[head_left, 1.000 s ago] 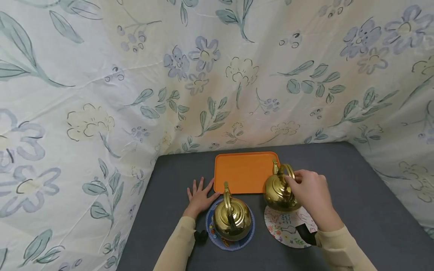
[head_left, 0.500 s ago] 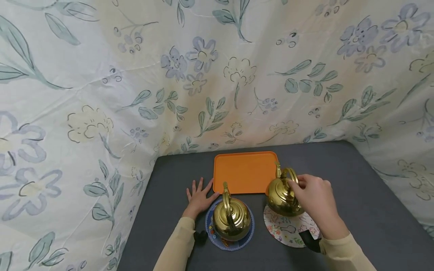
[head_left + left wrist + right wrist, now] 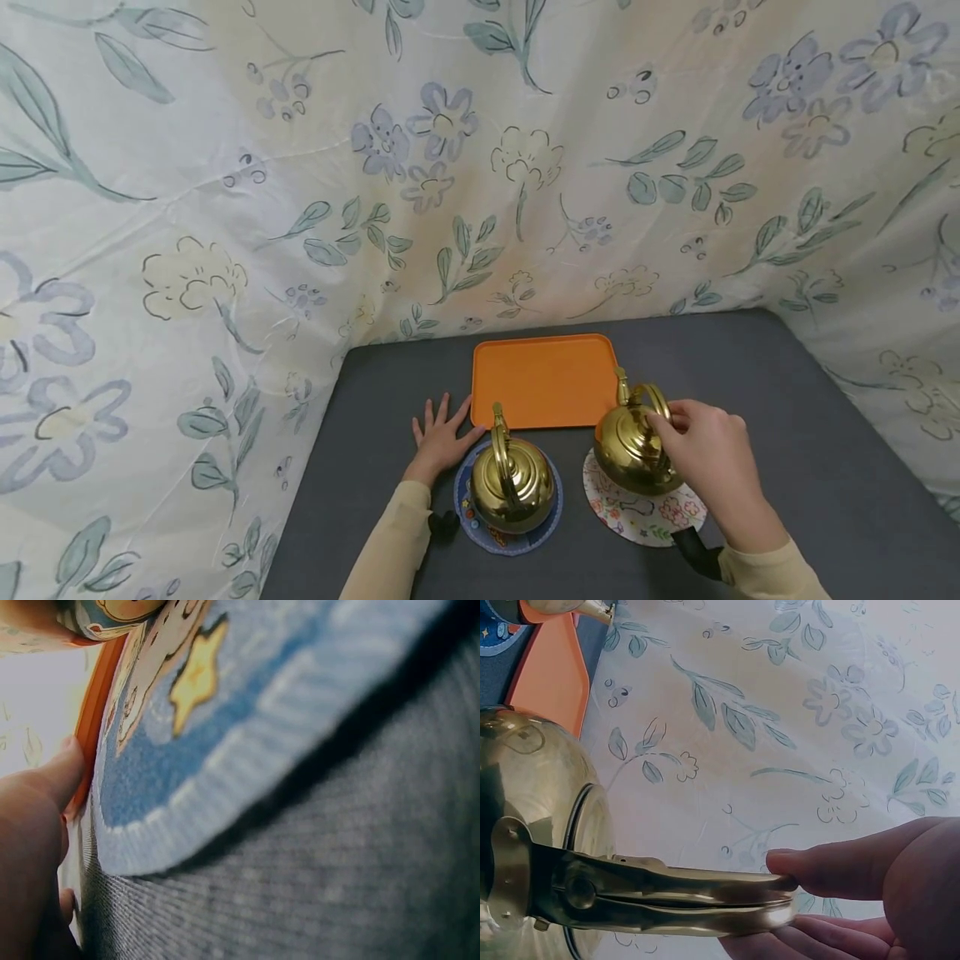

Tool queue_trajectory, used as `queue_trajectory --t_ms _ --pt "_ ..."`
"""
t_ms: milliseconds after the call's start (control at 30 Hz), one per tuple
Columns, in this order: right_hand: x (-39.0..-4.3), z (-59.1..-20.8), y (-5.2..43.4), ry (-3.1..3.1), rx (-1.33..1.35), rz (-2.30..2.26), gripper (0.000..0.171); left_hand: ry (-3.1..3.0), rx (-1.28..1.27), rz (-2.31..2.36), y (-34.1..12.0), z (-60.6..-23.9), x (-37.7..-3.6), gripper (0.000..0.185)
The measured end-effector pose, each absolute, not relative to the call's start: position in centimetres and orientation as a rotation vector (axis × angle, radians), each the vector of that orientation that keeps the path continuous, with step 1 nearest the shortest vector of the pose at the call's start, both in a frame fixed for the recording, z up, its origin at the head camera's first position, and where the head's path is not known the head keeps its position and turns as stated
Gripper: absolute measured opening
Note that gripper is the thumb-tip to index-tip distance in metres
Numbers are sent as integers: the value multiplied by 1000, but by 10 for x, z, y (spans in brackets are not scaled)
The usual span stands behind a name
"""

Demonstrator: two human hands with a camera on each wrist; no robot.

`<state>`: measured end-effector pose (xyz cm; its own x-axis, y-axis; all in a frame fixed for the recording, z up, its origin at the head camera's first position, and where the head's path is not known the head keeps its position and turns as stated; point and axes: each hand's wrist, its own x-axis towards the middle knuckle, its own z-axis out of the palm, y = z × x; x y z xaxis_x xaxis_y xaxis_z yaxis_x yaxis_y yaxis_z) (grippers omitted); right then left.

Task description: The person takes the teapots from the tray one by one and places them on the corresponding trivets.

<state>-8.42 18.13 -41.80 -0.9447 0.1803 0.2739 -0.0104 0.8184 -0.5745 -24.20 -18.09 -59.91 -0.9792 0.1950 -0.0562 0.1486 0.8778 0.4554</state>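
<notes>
Right hand (image 3: 708,462) pinched on kettle (image 3: 633,446) handle (image 3: 660,900), body hanging below fingers, over white mat (image 3: 645,512). Left hand (image 3: 442,437) flat, fingers spread, farther off.

head cam high, looking down at table, wrist cams v. close, all share orange tray (image 3: 543,379)
</notes>
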Motion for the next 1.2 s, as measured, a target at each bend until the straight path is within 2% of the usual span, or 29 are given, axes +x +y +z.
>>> queue_trajectory --t_ms 933,1200 --pt "-67 -436 183 -2739 -191 929 43 2955 272 699 -185 -597 -240 76" --pt "-63 -444 180 -2726 -171 930 38 2957 293 709 -183 -598 -239 76"
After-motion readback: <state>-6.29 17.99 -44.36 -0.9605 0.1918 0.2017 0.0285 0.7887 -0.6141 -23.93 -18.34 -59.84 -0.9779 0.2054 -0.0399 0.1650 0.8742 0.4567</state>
